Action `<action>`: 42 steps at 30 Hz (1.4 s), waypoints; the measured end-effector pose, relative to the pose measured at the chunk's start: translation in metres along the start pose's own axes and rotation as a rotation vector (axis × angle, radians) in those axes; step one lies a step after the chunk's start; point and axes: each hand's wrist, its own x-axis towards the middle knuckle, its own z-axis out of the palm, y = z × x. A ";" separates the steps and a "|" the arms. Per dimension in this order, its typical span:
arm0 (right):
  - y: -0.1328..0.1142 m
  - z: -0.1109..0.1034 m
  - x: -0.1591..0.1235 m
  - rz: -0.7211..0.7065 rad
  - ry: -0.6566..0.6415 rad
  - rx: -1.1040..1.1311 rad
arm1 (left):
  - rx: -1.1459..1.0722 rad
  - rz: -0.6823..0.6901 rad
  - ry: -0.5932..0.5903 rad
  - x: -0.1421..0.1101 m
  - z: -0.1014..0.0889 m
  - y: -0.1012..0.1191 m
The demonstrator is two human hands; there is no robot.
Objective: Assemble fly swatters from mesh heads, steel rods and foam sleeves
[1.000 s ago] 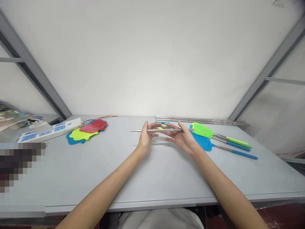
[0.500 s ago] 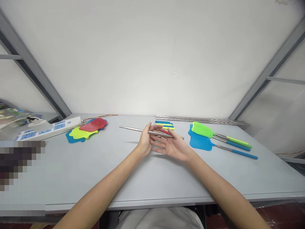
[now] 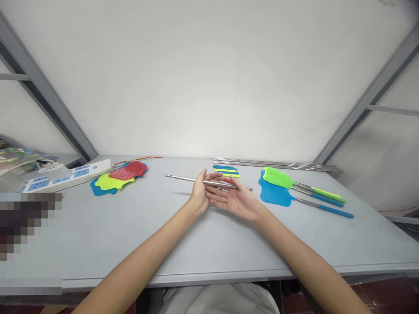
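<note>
A thin silver telescopic metal rod [image 3: 181,178] lies across both hands above the table, its left end a little higher. My left hand [image 3: 200,194] grips it near the middle between thumb and fingers. Towards the other end, my right hand [image 3: 240,200] holds the same rod under its thumb, with the palm turned up and the fingers reaching to the left hand. Behind the hands lie several blue and yellow handle grips [image 3: 225,170] and a red one [image 3: 228,180], partly hidden by the fingers.
Red, yellow and blue fly swatter heads [image 3: 127,172] lie at the left, beside a white power strip [image 3: 81,173]. To the right are swatters with handles, green [image 3: 278,178] and blue [image 3: 275,195]. More metal rods [image 3: 278,164] lie along the wall.
The rod has shifted left and tilted, its right end now lower. My right hand has moved left until its fingers meet my left hand. Over the last half second little has moved.
</note>
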 end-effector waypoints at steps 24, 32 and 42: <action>0.002 0.005 0.000 -0.029 0.018 -0.116 | -0.374 -0.013 0.097 0.004 -0.010 0.034; 0.003 -0.005 0.001 -0.016 0.122 -0.272 | -0.624 0.013 0.217 0.014 -0.028 0.040; 0.027 -0.007 0.008 -0.084 0.111 -0.393 | -0.727 0.059 0.306 0.015 -0.031 0.035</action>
